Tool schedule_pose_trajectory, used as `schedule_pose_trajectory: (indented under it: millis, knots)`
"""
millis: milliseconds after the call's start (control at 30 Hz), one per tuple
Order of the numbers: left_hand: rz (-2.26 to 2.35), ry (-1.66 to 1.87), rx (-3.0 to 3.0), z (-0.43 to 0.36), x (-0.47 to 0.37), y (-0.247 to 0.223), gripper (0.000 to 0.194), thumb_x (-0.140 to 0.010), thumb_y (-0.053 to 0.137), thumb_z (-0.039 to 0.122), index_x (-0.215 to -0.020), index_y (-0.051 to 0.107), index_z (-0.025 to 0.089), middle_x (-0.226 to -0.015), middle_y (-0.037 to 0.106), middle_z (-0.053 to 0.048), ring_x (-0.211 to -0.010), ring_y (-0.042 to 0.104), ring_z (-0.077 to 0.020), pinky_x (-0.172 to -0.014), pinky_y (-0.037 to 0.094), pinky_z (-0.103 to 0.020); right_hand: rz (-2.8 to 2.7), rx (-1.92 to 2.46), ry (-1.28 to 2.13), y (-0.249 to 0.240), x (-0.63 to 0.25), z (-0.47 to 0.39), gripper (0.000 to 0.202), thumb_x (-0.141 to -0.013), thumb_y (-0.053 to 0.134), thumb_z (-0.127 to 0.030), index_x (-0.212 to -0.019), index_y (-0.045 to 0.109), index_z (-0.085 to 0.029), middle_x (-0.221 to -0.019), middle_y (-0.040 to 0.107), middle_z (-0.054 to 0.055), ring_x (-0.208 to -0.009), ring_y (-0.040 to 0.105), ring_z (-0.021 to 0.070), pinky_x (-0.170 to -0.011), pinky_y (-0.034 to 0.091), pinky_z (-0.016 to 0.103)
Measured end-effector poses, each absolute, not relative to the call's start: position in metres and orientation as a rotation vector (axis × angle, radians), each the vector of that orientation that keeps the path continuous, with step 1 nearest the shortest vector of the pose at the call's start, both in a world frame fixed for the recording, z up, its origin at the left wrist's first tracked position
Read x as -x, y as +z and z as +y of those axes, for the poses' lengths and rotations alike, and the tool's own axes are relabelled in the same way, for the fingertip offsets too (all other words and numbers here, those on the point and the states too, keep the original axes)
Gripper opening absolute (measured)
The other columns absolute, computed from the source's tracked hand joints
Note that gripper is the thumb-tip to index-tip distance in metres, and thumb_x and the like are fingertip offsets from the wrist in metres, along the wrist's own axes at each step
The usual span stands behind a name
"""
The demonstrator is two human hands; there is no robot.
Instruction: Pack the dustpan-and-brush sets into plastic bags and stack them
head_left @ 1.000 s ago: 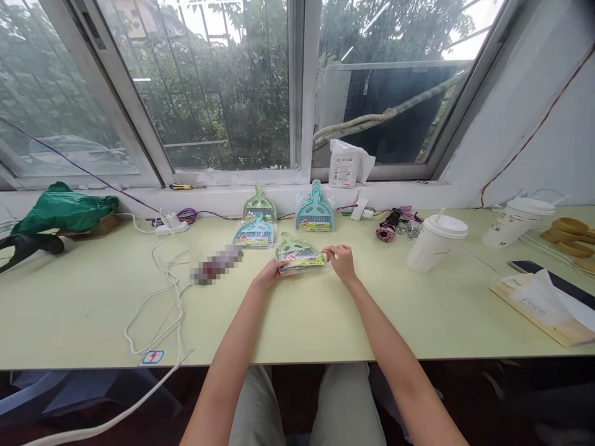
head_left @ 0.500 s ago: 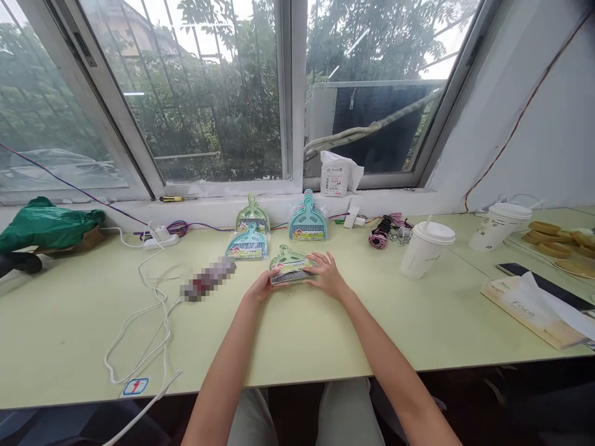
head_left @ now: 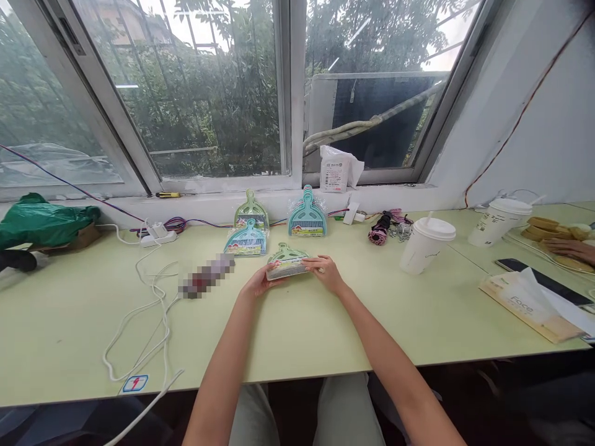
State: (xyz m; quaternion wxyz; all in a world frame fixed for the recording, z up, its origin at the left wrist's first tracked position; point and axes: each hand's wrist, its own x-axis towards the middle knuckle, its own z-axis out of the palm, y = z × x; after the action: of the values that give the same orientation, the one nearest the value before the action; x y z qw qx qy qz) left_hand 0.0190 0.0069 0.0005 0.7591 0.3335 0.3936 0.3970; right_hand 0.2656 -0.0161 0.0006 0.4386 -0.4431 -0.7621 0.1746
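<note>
A green mini dustpan and brush set (head_left: pixel 289 262) in clear wrapping is held between my hands over the middle of the table, its handle pointing away from me. My left hand (head_left: pixel 261 280) is closed on its left lower corner. The fingers of my right hand (head_left: pixel 327 272) grip its right edge. Behind it, a blue wrapped dustpan set (head_left: pixel 247 239) lies in front of a green wrapped set (head_left: pixel 251 212) propped by the wall. To their right, several teal dustpan sets (head_left: pixel 307 217) lean together.
Two white lidded cups (head_left: pixel 424 249) (head_left: pixel 499 224), a tissue pack (head_left: pixel 530 310) and a black phone (head_left: pixel 543 282) occupy the right side. White cables (head_left: pixel 160 322), a power strip (head_left: pixel 158 236) and a green bag (head_left: pixel 46 220) are on the left. Another person's hand (head_left: pixel 574 249) rests at the far right.
The held dustpan set has tilted and turned a little, and my right-hand fingers have shifted along its edge. Another person's hand has come into view at the far right.
</note>
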Motion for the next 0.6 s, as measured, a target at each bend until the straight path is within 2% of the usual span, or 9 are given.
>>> schedule_pose_trajectory:
  millis: [100, 200, 267, 400, 467, 533, 600]
  knots:
    - [0.891, 0.889, -0.750, 0.007, -0.018, -0.001, 0.043, -0.075, 0.064, 0.016, -0.116, 0.057, 0.010, -0.109, 0.067, -0.015, -0.097, 0.066, -0.0246, -0.080, 0.057, -0.032, -1.769, 1.079, 0.516, 0.002, -0.264, -0.016, 0.017, -0.080, 0.063, -0.030, -0.093, 0.071, -0.038, -0.107, 0.070, -0.004, -0.102, 0.064, 0.0196, -0.102, 0.035, 0.042]
    - [0.898, 0.879, -0.790, 0.006, -0.019, -0.001, 0.038, -0.073, 0.065, 0.013, -0.110, 0.059, 0.007, -0.104, 0.068, -0.016, -0.089, 0.067, -0.0229, -0.075, 0.057, -0.030, -1.649, 1.055, 0.648, -0.002, -0.265, -0.014, 0.008, -0.074, 0.068, -0.036, -0.079, 0.074, -0.034, -0.090, 0.074, -0.002, -0.094, 0.066, 0.0224, -0.101, 0.036, 0.044]
    - [0.861, 0.871, -0.835, 0.004, -0.021, -0.001, 0.037, -0.070, 0.068, 0.010, -0.106, 0.060, 0.008, -0.104, 0.068, -0.016, -0.087, 0.067, -0.0218, -0.074, 0.057, -0.030, -1.587, 1.030, 0.714, -0.006, -0.265, -0.011, 0.011, -0.073, 0.069, -0.039, -0.075, 0.074, -0.030, -0.087, 0.074, 0.001, -0.091, 0.066, 0.0229, -0.097, 0.040, 0.043]
    - [0.829, 0.890, -0.907, -0.001, -0.027, -0.001, 0.053, -0.062, 0.075, 0.007, -0.111, 0.056, 0.014, -0.111, 0.066, -0.013, -0.089, 0.067, -0.0205, -0.075, 0.057, -0.030, -1.464, 0.984, 0.698, -0.010, -0.264, -0.007, 0.016, -0.069, 0.071, -0.038, -0.079, 0.074, -0.026, -0.112, 0.063, 0.004, -0.101, 0.059, 0.0202, -0.094, 0.045, 0.036]
    - [0.827, 0.916, -0.955, -0.002, -0.029, -0.001, 0.059, -0.061, 0.076, 0.009, -0.116, 0.054, 0.016, -0.116, 0.063, -0.012, -0.093, 0.065, -0.0205, -0.077, 0.056, -0.030, -1.364, 1.017, 0.660, -0.011, -0.264, -0.006, 0.032, -0.062, 0.076, -0.034, -0.093, 0.072, -0.027, -0.126, 0.052, 0.003, -0.106, 0.054, 0.0187, -0.097, 0.043, 0.035]
    - [0.827, 0.940, -1.009, -0.004, -0.032, -0.001, 0.064, -0.061, 0.077, 0.012, -0.120, 0.053, 0.018, -0.119, 0.061, -0.012, -0.097, 0.064, -0.0207, -0.080, 0.054, -0.029, -1.213, 1.071, 0.693, -0.012, -0.266, -0.004, 0.062, -0.053, 0.081, -0.029, -0.113, 0.063, -0.030, -0.133, 0.045, 0.003, -0.108, 0.053, 0.0178, -0.098, 0.043, 0.035]
    - [0.824, 0.942, -1.057, -0.006, -0.037, 0.000, 0.072, -0.062, 0.078, 0.016, -0.127, 0.049, 0.021, -0.123, 0.059, -0.011, -0.102, 0.062, -0.0215, -0.082, 0.053, -0.029, -1.061, 1.103, 0.876, -0.015, -0.268, -0.001, 0.080, -0.048, 0.082, -0.028, -0.124, 0.053, -0.030, -0.130, 0.048, 0.004, -0.105, 0.056, 0.0177, -0.092, 0.047, 0.035]
